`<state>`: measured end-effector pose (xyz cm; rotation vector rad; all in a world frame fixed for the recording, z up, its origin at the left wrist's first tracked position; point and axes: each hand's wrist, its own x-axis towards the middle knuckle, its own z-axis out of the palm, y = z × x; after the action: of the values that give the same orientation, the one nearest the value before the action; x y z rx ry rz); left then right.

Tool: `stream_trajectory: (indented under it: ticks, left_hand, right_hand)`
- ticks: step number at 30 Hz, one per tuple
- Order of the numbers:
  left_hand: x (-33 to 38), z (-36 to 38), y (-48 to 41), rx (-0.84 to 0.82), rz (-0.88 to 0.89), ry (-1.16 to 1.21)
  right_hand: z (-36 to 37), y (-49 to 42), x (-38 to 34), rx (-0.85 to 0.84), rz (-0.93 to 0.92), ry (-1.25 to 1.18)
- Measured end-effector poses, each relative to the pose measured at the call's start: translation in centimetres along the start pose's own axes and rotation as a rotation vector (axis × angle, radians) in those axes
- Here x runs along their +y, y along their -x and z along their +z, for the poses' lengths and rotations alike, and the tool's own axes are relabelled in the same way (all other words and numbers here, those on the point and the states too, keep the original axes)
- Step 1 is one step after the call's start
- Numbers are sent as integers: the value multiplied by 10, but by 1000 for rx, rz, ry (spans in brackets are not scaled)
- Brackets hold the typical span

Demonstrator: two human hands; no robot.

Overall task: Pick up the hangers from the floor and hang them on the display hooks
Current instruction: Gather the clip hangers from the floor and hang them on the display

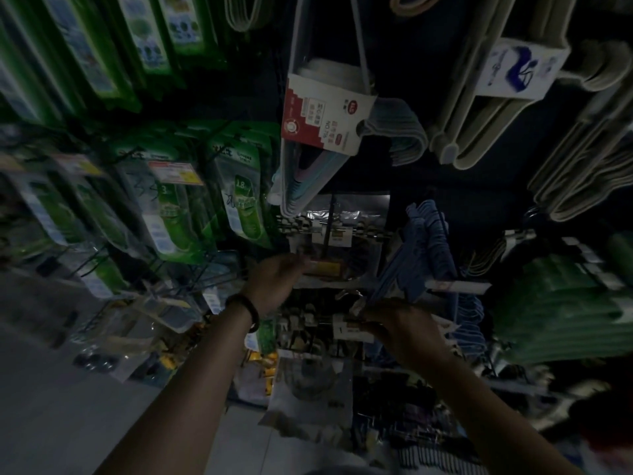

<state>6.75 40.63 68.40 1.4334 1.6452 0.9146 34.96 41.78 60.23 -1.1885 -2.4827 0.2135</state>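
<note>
Light very low, edges blurred. Both arms are extended toward the display wall.

The left hand [274,282] is near frame centre, with a dark bead bracelet [245,311] on the wrist. Its fingers are curled forward, tips at the edge of a yellow-labelled packet [325,268] hanging at 3 o'clock of the hand. I cannot tell whether the fingers pinch the packet or only touch it.

The right hand [399,325] is at 4 o'clock of the left hand, back toward the camera. Its fingers are curled round a carded bundle [352,330] with a white label. A metal hook [356,299] stands at 12 o'clock of the fingers. The bundle's contents are too dark to identify, so I cannot confirm hangers.

Hangers seen, all on the display:
- The blue hangers [428,248] are in a packed row at 12 to 1 o'clock of the right hand, lower ends just beside the knuckles.
- The beige hangers [496,114] are at 1 o'clock of the frame, banded with a white-and-blue card.
- The green hangers [565,303] are stacked at 3 o'clock of the frame.
- The pastel hangers [301,186] are at 12 o'clock, in a red-and-white card sleeve [322,114].

Green packets [243,200] hang in rows at 9 to 10 o'clock. The grey floor [68,406] shows at 7 o'clock.
</note>
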Motion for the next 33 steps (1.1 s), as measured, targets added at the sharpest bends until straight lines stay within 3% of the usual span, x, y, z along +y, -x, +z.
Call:
stream_trajectory:
  ticks: [5, 10, 13, 17, 29, 33]
  left_hand:
    - [0, 6, 4, 22, 160, 150]
    - [1, 2, -2, 169, 290, -158]
    - [6, -5, -12, 263, 298, -246]
    - [11, -10, -23, 227, 289, -202]
    - [4, -7, -24, 248, 320, -124]
    - [3, -9, -25, 230, 330, -137]
  right_hand:
    - [13, -18, 0, 48, -36, 65]
    - [24, -43, 1, 85, -131, 194]
    - [28, -61, 4, 121, -166, 254]
    - [32, -81, 12, 194, -201, 268]
    - [21, -131, 14, 180, -68, 208]
    - [16, -156, 22, 96, 27, 202]
